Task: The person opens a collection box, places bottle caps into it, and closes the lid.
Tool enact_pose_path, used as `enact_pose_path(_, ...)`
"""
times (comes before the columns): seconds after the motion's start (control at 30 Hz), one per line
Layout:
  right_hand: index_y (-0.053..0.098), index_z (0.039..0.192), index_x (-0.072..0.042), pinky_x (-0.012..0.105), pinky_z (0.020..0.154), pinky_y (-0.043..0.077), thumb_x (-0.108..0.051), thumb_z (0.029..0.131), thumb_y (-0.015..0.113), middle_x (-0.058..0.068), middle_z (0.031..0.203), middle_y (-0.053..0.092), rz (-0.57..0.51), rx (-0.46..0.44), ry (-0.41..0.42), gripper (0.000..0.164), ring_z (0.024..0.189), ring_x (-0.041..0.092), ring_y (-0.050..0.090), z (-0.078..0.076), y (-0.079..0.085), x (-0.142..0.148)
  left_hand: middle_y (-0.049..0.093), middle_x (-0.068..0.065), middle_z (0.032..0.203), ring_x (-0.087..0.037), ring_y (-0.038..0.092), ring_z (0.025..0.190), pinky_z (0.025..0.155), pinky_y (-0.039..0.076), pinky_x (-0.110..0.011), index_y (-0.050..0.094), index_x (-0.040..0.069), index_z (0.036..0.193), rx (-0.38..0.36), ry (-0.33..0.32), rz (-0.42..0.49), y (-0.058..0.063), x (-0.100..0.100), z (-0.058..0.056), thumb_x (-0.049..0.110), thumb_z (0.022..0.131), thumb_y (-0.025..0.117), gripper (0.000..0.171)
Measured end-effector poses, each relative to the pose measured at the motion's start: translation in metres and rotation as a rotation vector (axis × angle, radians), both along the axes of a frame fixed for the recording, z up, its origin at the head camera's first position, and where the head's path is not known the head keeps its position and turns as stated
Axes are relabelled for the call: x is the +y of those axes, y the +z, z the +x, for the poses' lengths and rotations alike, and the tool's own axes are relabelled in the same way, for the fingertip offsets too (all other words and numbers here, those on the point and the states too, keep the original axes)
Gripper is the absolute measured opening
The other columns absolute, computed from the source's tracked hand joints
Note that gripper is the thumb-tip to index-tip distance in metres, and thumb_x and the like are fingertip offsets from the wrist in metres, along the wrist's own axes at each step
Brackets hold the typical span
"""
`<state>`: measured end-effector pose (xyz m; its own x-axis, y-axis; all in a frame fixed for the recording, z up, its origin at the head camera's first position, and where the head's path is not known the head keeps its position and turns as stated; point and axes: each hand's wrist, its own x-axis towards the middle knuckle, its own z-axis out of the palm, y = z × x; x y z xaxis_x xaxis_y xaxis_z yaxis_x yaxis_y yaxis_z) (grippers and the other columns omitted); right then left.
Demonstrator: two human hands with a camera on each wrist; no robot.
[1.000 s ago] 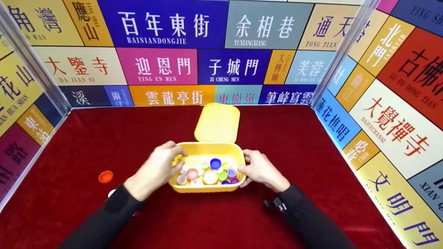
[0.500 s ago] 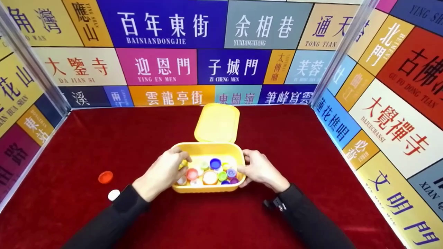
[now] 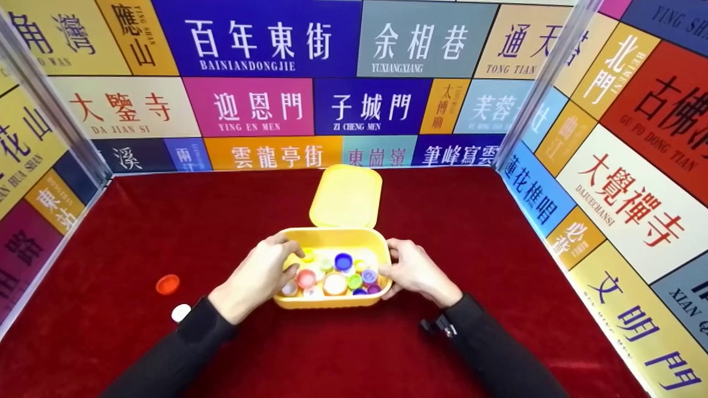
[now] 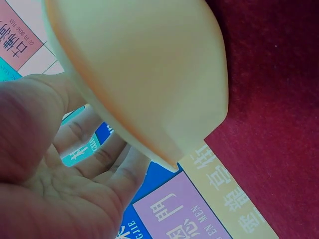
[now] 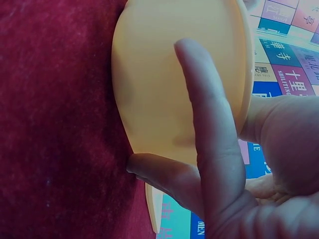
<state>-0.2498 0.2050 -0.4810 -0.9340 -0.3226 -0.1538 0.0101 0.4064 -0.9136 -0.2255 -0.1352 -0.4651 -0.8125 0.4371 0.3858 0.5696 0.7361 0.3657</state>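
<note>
A yellow plastic box point(image 3: 332, 302) stands in the middle of the table with several coloured bottle caps inside, among them a blue cap point(image 3: 343, 261), a pink cap point(image 3: 306, 278) and a yellow cap point(image 3: 308, 255). My left hand point(image 3: 260, 273) reaches over the box's left rim, fingers bent loosely above the caps and nothing between them. In the left wrist view the outer box wall point(image 4: 149, 74) hides part of those fingers. My right hand point(image 3: 417, 271) grips the box's right end, thumb over the rim and fingers point(image 5: 209, 109) along the outer wall.
Left of the box, an orange-red cap point(image 3: 167, 284) and a white cap point(image 3: 181, 313) lie on the dark red cloth point(image 3: 354, 354). A yellow lid point(image 3: 345, 196) lies directly behind the box. Printed panels point(image 3: 249, 105) enclose the table at the back and sides.
My left hand has moved right and into the box. The yellow cap it held now lies inside, free of the fingers. My right hand has stayed on the box.
</note>
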Motion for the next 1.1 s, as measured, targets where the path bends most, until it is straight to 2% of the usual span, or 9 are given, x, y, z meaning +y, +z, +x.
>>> enact_pose_path(0.3, 0.066, 0.15, 0.003, 0.051, 0.063, 0.075, 0.002, 0.101, 0.073, 0.023, 0.128, 0.084, 0.003, 0.001, -0.006, 0.05, 0.09, 0.036, 0.089, 0.0, 0.0, 0.0, 0.077, -0.019, 0.112, -0.029, 0.07, 0.087, 0.078, 0.066, -0.038, 0.081, 0.0, 0.112, 0.011, 0.008, -0.01, 0.002, -0.001, 0.001, -0.003, 0.095, 0.088, 0.018)
enact_pose_path(0.5, 0.065, 0.151, 0.004, 0.051, 0.063, 0.075, 0.001, 0.101, 0.073, 0.023, 0.13, 0.084, -0.002, -0.003, -0.002, 0.051, 0.091, 0.037, 0.089, 0.0, 0.001, 0.0, 0.076, -0.02, 0.11, -0.033, 0.073, 0.093, 0.085, 0.07, -0.043, 0.081, -0.002, 0.112, 0.062, 0.016, 0.017, 0.003, -0.005, 0.002, -0.004, 0.095, 0.088, 0.019)
enact_pose_path(0.6, 0.065, 0.151, 0.004, 0.05, 0.064, 0.075, 0.001, 0.101, 0.074, 0.024, 0.13, 0.084, -0.002, -0.006, 0.001, 0.051, 0.091, 0.037, 0.089, 0.0, 0.001, 0.0, 0.076, -0.021, 0.109, -0.032, 0.073, 0.092, 0.083, 0.07, -0.043, 0.082, -0.002, 0.112, 0.082, 0.03, 0.039, 0.004, -0.01, 0.002, -0.004, 0.095, 0.088, 0.019)
enact_pose_path(0.77, 0.066, 0.151, 0.003, 0.049, 0.064, 0.075, -0.001, 0.102, 0.076, 0.024, 0.13, 0.084, 0.003, -0.004, 0.0, 0.051, 0.091, 0.036, 0.089, 0.001, 0.001, -0.001, 0.077, -0.02, 0.113, -0.028, 0.069, 0.089, 0.078, 0.066, -0.038, 0.084, 0.001, 0.118, 0.049, 0.089, 0.09, 0.007, -0.023, 0.002, 0.001, 0.098, 0.088, 0.021)
enact_pose_path(0.87, 0.065, 0.151, 0.004, 0.05, 0.064, 0.075, 0.0, 0.101, 0.075, 0.023, 0.13, 0.084, 0.004, -0.002, 0.0, 0.051, 0.092, 0.036, 0.089, 0.001, 0.001, -0.001, 0.078, -0.02, 0.116, -0.03, 0.07, 0.089, 0.077, 0.065, -0.038, 0.084, 0.002, 0.121, 0.025, 0.131, 0.122, 0.008, -0.033, 0.002, 0.002, 0.1, 0.087, 0.021)
enact_pose_path(1.1, 0.066, 0.15, 0.002, 0.05, 0.063, 0.075, 0.0, 0.101, 0.075, 0.021, 0.128, 0.085, 0.009, 0.001, -0.004, 0.049, 0.09, 0.034, 0.089, 0.001, 0.001, -0.001, 0.08, -0.021, 0.118, -0.037, 0.077, 0.102, 0.094, 0.071, -0.052, 0.086, 0.005, 0.122, 0.018, 0.212, 0.172, 0.005, -0.063, 0.003, 0.004, 0.101, 0.085, 0.021)
